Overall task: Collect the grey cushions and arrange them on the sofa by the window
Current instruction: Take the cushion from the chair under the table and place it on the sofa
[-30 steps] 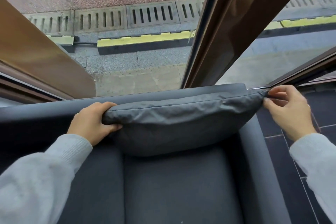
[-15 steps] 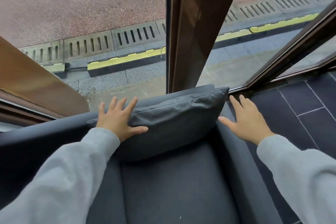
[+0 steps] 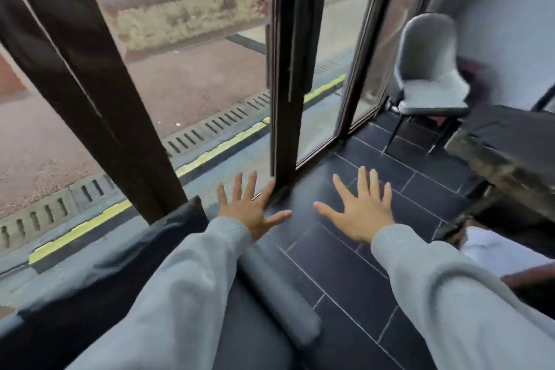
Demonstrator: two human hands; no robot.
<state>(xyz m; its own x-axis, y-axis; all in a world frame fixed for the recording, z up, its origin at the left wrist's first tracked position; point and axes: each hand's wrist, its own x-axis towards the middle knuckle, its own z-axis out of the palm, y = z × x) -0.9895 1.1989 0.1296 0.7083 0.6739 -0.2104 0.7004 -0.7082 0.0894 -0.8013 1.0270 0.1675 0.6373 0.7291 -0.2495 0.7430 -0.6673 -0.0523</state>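
A grey cushion [image 3: 168, 237] leans against the back of the dark grey sofa [image 3: 282, 294] under the window, mostly hidden behind my left sleeve. My left hand [image 3: 250, 209] is raised past the sofa's right end, fingers spread, holding nothing. My right hand [image 3: 362, 212] hovers over the dark tiled floor, also spread and empty. Both hands are clear of the cushion. The view is blurred by motion.
Tall dark-framed windows [image 3: 288, 69] run along the left and back. A grey chair [image 3: 426, 75] stands in the far corner. A dark table [image 3: 510, 147] sits at the right, with something white [image 3: 495, 252] below it. Dark floor tiles [image 3: 345, 273] lie between sofa and table.
Both hands have let go of the cushion and lifted away with fingers spread. The view has swung right, from the sofa toward the floor, chair and table.
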